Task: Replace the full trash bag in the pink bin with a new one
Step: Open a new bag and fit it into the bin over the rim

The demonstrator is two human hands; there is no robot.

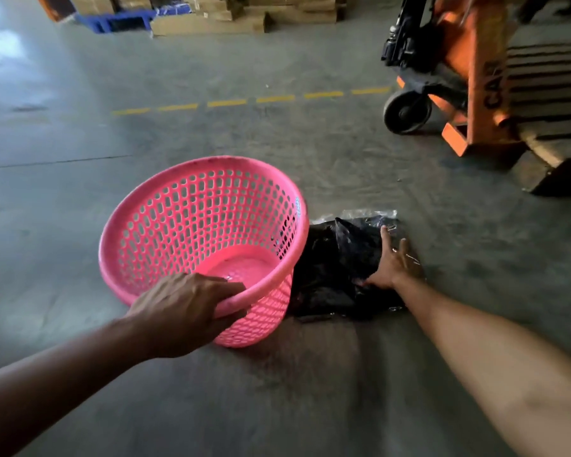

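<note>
— Pink plastic, full of slots: is that the round pink lattice bin at the left?

— Yes. It stands on the grey concrete floor, tipped toward the camera, and nothing lies inside; its bare pink bottom shows.

— And who holds it?

— The left hand is clamped over the near rim, fingers curled inside, thumb side outside against the wall.

— What sits to the right of it?

— A flat pack of black plastic bags in a clear wrapper, lying on the floor and touching the bin's right side.

— Is the other hand on it?

— The right hand lies flat on the pack's right part, fingers spread apart and stretched forward, gripping nothing. Whether the thumb has hooked an edge, I cannot tell.

— Further right?

— An orange pallet truck with a black wheel stands well apart from the pack, at the upper right, against a wooden pallet. A broken yellow line crosses the floor behind the bin, and brown cardboard boxes are stacked along the far edge.
</note>
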